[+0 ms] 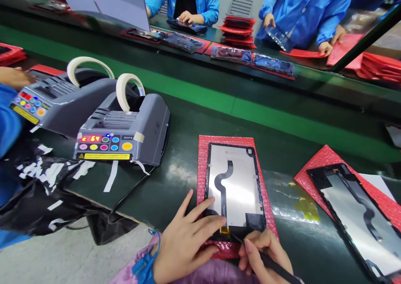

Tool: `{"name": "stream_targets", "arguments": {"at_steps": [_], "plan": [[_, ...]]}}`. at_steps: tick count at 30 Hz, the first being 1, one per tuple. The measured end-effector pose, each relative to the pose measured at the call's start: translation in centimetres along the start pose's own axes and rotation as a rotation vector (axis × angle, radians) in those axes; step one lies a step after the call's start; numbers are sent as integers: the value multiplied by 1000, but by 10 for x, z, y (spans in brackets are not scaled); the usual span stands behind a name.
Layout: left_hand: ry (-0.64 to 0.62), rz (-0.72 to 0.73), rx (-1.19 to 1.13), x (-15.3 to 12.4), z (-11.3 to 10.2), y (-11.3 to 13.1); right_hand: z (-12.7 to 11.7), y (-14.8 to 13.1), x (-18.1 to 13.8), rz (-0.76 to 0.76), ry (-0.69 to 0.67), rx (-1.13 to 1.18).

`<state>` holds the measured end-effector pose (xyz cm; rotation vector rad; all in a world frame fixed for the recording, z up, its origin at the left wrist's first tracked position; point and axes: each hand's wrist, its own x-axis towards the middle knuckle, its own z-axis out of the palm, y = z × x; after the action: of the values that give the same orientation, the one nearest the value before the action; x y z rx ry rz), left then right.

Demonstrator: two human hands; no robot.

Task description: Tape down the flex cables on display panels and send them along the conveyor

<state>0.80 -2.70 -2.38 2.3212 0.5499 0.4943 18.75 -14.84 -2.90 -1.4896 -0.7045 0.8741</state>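
Note:
A tablet screen panel with a silvery back and black frame lies on a red bubble-wrap pouch in front of me. A dark, wavy flex cable runs down its back to a yellow-orange patch at the near edge. My left hand rests with fingers spread over the panel's lower left, one fingertip by that patch. In my right hand are black tweezers, pinched, their tip near the patch. Whether the tip touches it, I cannot tell.
Left stand two grey tape dispensers, with cut tape strips hanging at the table edge. Right are a clear sheet with yellow stickers and another panel on red wrap. Co-workers in blue handle parts across the bench.

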Motion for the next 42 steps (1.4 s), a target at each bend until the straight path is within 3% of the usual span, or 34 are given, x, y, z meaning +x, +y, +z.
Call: {"name": "stream_targets", "arguments": {"at_steps": [5,14,19,28,30,32,35,38,42], "plan": [[12,-15,-46,2,-2,1,-1,1,1,-21,-22,-22],[12,89,193,1,-2,2,-3,-2,2,-38,-71,-147],[17,88,212,3,-4,4,-3,-4,2,-70,-69,-199],[100,169,306,0,13,-6,-12,0,1,-130,-30,-354],[49,168,332,1,12,-5,-22,1,2,-225,-1,-401],[-6,148,340,3,9,-2,-31,0,7,-416,-36,-484],[6,60,254,2,7,2,-36,-6,20,-828,-296,-697],[105,-76,-15,-6,2,0,-32,-9,31,-1039,-539,-958],[390,-245,-657,-23,-18,-9,-30,-1,37,-1118,-640,-1139]]}}
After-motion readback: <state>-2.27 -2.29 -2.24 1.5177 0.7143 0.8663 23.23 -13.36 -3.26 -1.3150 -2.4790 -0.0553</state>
